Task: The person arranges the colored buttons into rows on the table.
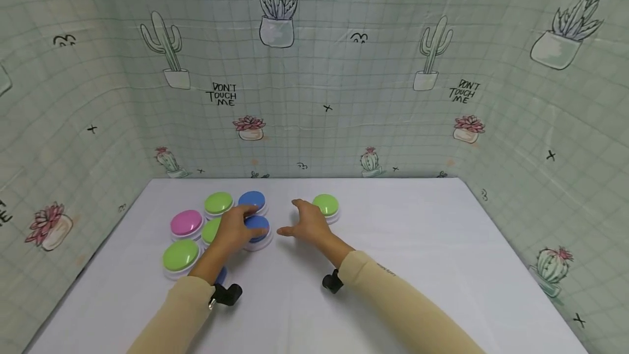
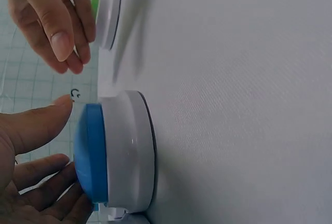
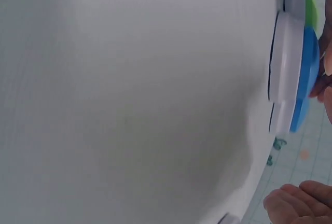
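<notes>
My left hand [image 1: 235, 229] hovers at a blue push button [image 1: 260, 222] on a white round base, its thumb and fingers spread about the dome. In the left wrist view the thumb stands apart from the blue dome [image 2: 93, 154], while the other fingers lie at its far side; whether they touch it is unclear. Just behind is another blue button [image 1: 251, 199], partly covered by that hand. To the right, my right hand [image 1: 310, 224] is held above the table, thumb and fingers apart with nothing between them. A green button [image 1: 325, 204] stands just behind it.
Left of my left hand sit a pink button [image 1: 187, 223] and green buttons [image 1: 180, 254], one half hidden by the hand. Another blue button [image 1: 221, 275] shows beside the left wrist. A patterned cloth [image 1: 324, 70] walls in the white table [image 1: 417, 245] at back and sides.
</notes>
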`<state>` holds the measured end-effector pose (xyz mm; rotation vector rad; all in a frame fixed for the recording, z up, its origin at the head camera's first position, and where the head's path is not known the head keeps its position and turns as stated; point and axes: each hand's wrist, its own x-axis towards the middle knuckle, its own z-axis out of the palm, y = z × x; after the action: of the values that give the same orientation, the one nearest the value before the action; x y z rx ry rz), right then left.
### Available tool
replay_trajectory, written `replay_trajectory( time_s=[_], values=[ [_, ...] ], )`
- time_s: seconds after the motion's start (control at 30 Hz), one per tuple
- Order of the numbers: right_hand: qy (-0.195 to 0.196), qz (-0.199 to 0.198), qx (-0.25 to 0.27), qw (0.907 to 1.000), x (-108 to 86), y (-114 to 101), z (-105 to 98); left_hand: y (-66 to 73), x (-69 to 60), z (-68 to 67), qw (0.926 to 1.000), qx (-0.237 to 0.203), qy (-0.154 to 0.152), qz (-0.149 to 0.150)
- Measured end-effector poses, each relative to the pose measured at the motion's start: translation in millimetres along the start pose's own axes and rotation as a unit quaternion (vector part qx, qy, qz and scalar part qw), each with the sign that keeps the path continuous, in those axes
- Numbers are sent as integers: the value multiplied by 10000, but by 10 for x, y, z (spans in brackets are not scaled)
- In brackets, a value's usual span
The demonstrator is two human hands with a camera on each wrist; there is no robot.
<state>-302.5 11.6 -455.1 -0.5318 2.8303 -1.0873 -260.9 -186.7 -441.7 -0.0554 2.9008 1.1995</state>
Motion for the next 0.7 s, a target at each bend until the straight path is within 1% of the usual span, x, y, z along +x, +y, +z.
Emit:
replay_trajectory(
  time_s=[0.07, 0.17, 0.3, 0.43, 0.53, 0.7],
  values=[
    [-116, -47, -7, 9999, 3, -19, 47, -13, -4, -1, 9999, 87, -57, -40],
    [-255, -88, -3, 9996, 1, -49, 111, -46, -8, 0, 9997, 244, -91, -11],
    [-379, -233, -5, 9990, 5, -87, 187, -89, -14, -8, 9991, 403, -94, 103],
    [-537, -371, 27, 9979, 17, -133, 256, -103, -31, -24, 9984, 524, -112, 206],
    [-632, -348, 34, 9974, 30, -158, 305, -107, -35, -41, 9979, 597, -198, 174],
    [-615, -319, 44, 9976, 46, -174, 364, -108, -27, -67, 9970, 686, -342, 97]
  ],
)
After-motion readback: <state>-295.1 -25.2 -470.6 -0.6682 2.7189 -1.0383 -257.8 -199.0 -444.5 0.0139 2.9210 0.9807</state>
